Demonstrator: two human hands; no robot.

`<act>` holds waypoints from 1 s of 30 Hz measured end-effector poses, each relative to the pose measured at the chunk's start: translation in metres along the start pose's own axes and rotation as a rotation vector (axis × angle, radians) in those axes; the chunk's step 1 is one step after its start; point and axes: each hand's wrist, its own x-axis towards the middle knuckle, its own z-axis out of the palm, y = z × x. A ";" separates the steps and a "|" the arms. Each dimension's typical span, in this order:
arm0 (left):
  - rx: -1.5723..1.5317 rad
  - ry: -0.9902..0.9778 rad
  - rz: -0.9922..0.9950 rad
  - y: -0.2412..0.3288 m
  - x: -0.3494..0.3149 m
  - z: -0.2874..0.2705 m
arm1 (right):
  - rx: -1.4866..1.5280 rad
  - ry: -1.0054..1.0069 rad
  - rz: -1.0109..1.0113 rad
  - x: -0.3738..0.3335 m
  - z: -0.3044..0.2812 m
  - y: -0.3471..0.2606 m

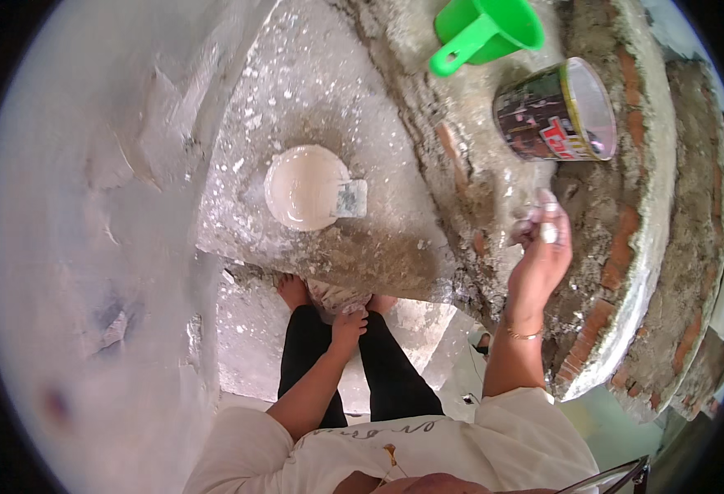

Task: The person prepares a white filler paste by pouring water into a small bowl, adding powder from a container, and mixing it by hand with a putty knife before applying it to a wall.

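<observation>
Between my bare feet is a crumpled whitish bag [329, 298], partly hidden. My left hand [348, 331] is closed at its near edge, fingers curled on it. Out to the right, my right hand [547, 235] is raised over the rough step, its fingers drawn together and smeared white. What they hold, if anything, I cannot make out. Just beyond that hand a dark printed tub [535, 115] with a pale inside lies tilted. A round bowl [300, 189] of creamy white paste stands on the spattered step ahead, with a flat, pale scraper-like piece [351, 198] at its right rim.
A green plastic scoop [494, 33] with a handle rests at the far right. Rough steps [609, 329] with exposed brick edges descend along the right. A smooth pale wall [107, 247] fills the left side. White spatters cover the concrete step [362, 107].
</observation>
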 end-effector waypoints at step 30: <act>0.078 -0.334 0.508 0.262 -0.113 0.010 | 0.069 -0.480 0.641 -0.017 -0.039 -0.047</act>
